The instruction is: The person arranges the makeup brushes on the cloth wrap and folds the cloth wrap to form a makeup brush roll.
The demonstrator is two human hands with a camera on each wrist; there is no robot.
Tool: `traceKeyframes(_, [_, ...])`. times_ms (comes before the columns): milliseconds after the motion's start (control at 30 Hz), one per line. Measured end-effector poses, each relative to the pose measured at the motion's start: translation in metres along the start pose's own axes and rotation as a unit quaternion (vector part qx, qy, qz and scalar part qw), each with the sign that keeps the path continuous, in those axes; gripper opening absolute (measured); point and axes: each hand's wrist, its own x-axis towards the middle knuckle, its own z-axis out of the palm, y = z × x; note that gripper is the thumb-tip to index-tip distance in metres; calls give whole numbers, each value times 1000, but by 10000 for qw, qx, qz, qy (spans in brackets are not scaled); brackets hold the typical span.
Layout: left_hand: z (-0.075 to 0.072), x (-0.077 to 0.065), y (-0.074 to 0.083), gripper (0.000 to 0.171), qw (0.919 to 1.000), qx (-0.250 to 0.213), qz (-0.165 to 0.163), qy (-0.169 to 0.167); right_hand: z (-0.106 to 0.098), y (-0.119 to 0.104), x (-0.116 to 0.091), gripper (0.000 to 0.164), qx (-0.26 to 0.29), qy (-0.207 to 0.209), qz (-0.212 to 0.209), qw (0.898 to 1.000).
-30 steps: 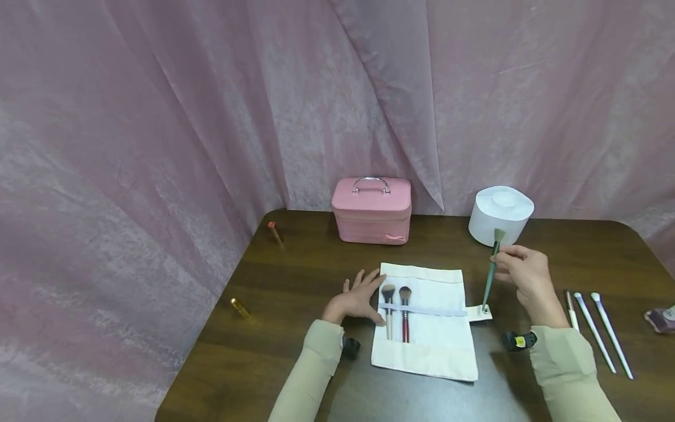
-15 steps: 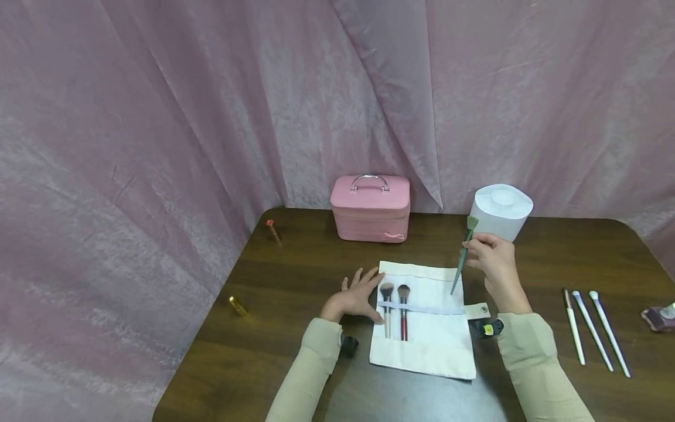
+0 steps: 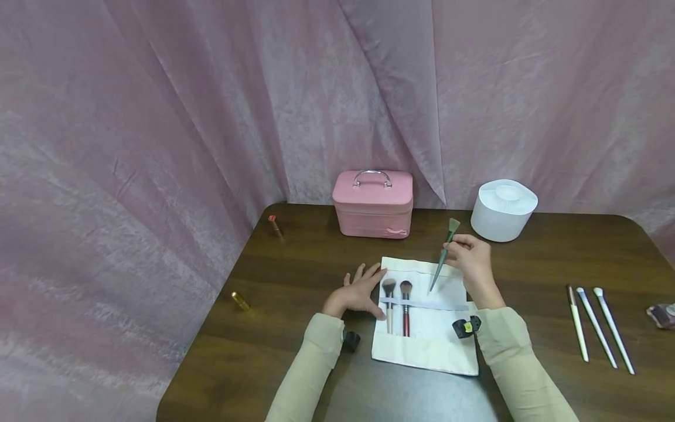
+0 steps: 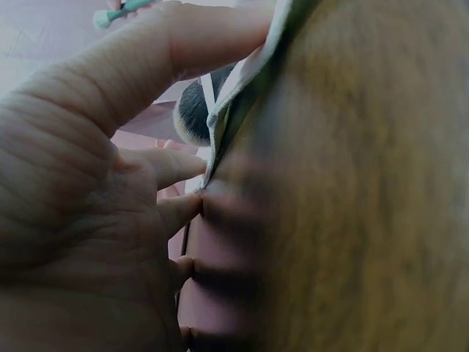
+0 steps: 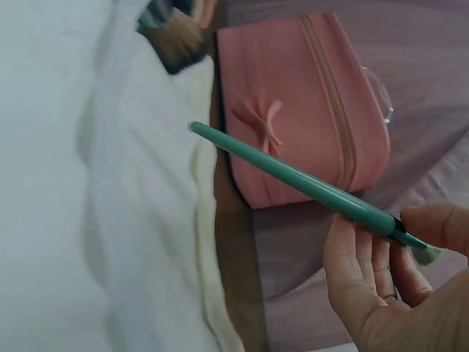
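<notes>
A white fabric brush roll (image 3: 422,351) lies unfolded on the dark wooden table. Two makeup brushes, one pale-handled (image 3: 389,288) and one red-handled (image 3: 406,321), sit side by side under its elastic band (image 3: 440,305). My left hand (image 3: 358,293) rests on the roll's left edge, fingers spread, thumb over the cloth (image 4: 220,33). Between thumb and fingers, my right hand (image 3: 473,266) pinches a green makeup brush (image 5: 293,178) near its bristle end. Its bristles point up and its thin handle tip slants down over the roll's upper part, right of the red-handled brush.
Three light-handled brushes (image 3: 600,331) lie in a row on the right. A pink case (image 3: 372,214) and a white lidded container (image 3: 503,214) stand at the back. Left lie a lipstick (image 3: 275,227) and a gold tube (image 3: 240,301); a small purple item (image 3: 661,315) is far right.
My right hand has carried the green brush leftward, from beyond the roll's right edge to over the roll. My left hand stays in place at the left edge.
</notes>
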Motion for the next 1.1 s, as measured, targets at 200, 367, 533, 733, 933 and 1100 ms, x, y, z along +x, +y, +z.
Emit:
traceKeyframes(200, [0,-1,0,108,10000,-35,41,2,7,11,0,23,-135,-143,146,9997])
traceKeyframes(367, [0,-5,0,109,9999,-107,34,-8,14,21,-1,30,-468,-499,99,9976])
traceKeyframes(533, [-1,-6,-1,109,9998,-191,23,-30,19,27,-2,28,-781,-711,189,9942])
traceKeyframes(733, [-2,-5,1,109,9998,-206,7,-26,22,28,-4,28,-1131,-952,330,9885])
traceKeyframes(933, [-3,-3,1,108,9999,-128,24,22,24,27,-9,30,-1570,-1032,610,9803])
traceKeyframes(1100, [-2,-3,2,109,9999,-143,60,-15,25,30,-12,30,-1684,-1034,775,9772])
